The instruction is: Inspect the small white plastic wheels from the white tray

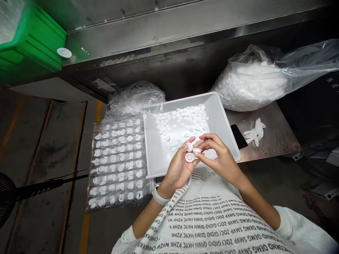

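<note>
Over the near side of a light grey plastic bin (230, 135), my two hands meet around several small white plastic wheels (189, 157). My left hand (178, 168) is palm up, cupping the wheels, one of them by its thumb. With thumb and fingertips, my right hand (221, 157) pinches one white wheel (196, 150) seen edge-on above the left palm. Inside the bin, many more round white pieces (194, 118) lie loose, mostly toward the far side. A clear blister tray (116, 162) with rows of white parts in its pockets lies left of the bin.
A large clear bag of white parts (251, 83) stands behind right; another plastic bag (136, 95) sits behind left. A black phone-like slab (238, 136) and a white glove (255, 132) lie right of the bin. A green crate (34, 38) and white disc (64, 53) are upper left.
</note>
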Action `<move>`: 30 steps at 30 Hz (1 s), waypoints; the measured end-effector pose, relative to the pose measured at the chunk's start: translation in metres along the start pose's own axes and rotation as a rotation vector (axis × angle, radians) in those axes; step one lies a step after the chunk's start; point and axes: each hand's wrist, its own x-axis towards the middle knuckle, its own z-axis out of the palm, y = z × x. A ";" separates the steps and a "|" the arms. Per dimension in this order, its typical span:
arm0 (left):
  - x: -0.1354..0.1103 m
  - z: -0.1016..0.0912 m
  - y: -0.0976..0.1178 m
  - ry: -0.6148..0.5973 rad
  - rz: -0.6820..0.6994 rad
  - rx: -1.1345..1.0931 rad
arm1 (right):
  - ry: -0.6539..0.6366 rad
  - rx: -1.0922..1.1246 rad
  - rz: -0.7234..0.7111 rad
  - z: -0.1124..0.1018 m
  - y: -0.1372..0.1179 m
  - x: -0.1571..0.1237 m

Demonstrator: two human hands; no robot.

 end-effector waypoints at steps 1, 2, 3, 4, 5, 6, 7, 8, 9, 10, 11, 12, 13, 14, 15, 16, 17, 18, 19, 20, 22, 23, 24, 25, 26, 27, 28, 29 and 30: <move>0.000 0.000 0.000 0.006 0.010 0.017 | 0.014 -0.021 -0.023 -0.001 0.000 0.000; -0.001 0.000 0.000 0.016 0.020 0.036 | 0.033 -0.046 -0.043 -0.003 0.000 0.001; -0.001 0.000 0.000 0.027 0.030 0.055 | 0.055 -0.072 -0.062 -0.004 0.000 0.001; -0.001 -0.001 -0.001 0.037 0.038 0.075 | 0.071 -0.098 -0.079 -0.006 0.001 0.002; 0.000 -0.002 -0.002 0.046 0.041 0.093 | 0.077 -0.122 -0.097 -0.007 0.002 0.002; 0.000 -0.003 -0.003 0.051 0.043 0.110 | 0.069 -0.142 -0.116 -0.008 0.003 0.003; 0.001 -0.004 -0.004 0.052 0.042 0.124 | 0.051 -0.158 -0.137 -0.009 0.003 0.003; 0.002 -0.005 -0.005 0.050 0.041 0.135 | 0.026 -0.171 -0.158 -0.009 0.004 0.003; 0.003 -0.006 -0.006 0.046 0.039 0.143 | 0.003 -0.182 -0.179 -0.010 0.004 0.003; 0.003 -0.006 -0.006 0.039 0.037 0.147 | -0.012 -0.194 -0.198 -0.010 0.005 0.003; 0.003 -0.005 -0.007 0.033 0.036 0.147 | -0.017 -0.207 -0.214 -0.010 0.005 0.003; 0.003 -0.005 -0.006 0.026 0.035 0.145 | -0.016 -0.220 -0.227 -0.010 0.006 0.003; 0.002 -0.004 -0.005 0.020 0.033 0.140 | -0.014 -0.232 -0.237 -0.009 0.006 0.002; 0.002 -0.004 -0.005 0.014 0.031 0.132 | -0.014 -0.241 -0.243 -0.010 0.007 0.001; 0.001 -0.003 -0.004 0.008 0.026 0.121 | -0.015 -0.247 -0.248 -0.010 0.008 0.001; 0.000 -0.002 -0.003 0.002 0.018 0.107 | -0.017 -0.250 -0.252 -0.010 0.009 0.000; 0.000 -0.002 -0.002 -0.006 0.007 0.091 | -0.019 -0.250 -0.253 -0.010 0.010 -0.001; -0.001 -0.002 -0.001 -0.015 -0.005 0.074 | -0.019 -0.247 -0.251 -0.010 0.010 -0.001; -0.001 -0.002 -0.001 -0.024 -0.016 0.057 | -0.016 -0.244 -0.247 -0.010 0.010 -0.002; -0.001 -0.002 0.000 -0.032 -0.027 0.042 | -0.010 -0.240 -0.241 -0.010 0.010 -0.002; -0.001 -0.001 0.000 -0.045 -0.047 0.016 | -0.001 -0.229 -0.225 -0.010 0.009 -0.002; -0.001 -0.001 0.001 -0.050 -0.055 0.005 | 0.003 -0.222 -0.217 -0.010 0.008 -0.002; -0.002 -0.001 0.001 -0.054 -0.063 -0.005 | 0.007 -0.212 -0.211 -0.010 0.007 -0.002; -0.002 -0.001 0.002 -0.058 -0.069 -0.013 | 0.010 -0.200 -0.204 -0.010 0.007 -0.001; -0.002 -0.001 0.002 -0.062 -0.075 -0.021 | 0.012 -0.187 -0.197 -0.010 0.006 -0.001; -0.003 0.000 0.003 -0.066 -0.081 -0.028 | 0.015 -0.172 -0.191 -0.009 0.006 -0.001; -0.004 0.000 0.004 -0.070 -0.087 -0.034 | 0.018 -0.156 -0.183 -0.009 0.006 -0.001; -0.004 0.000 0.004 -0.074 -0.092 -0.040 | 0.021 -0.139 -0.174 -0.009 0.006 -0.001; -0.005 0.001 0.005 -0.077 -0.096 -0.046 | 0.026 -0.120 -0.162 -0.009 0.006 -0.001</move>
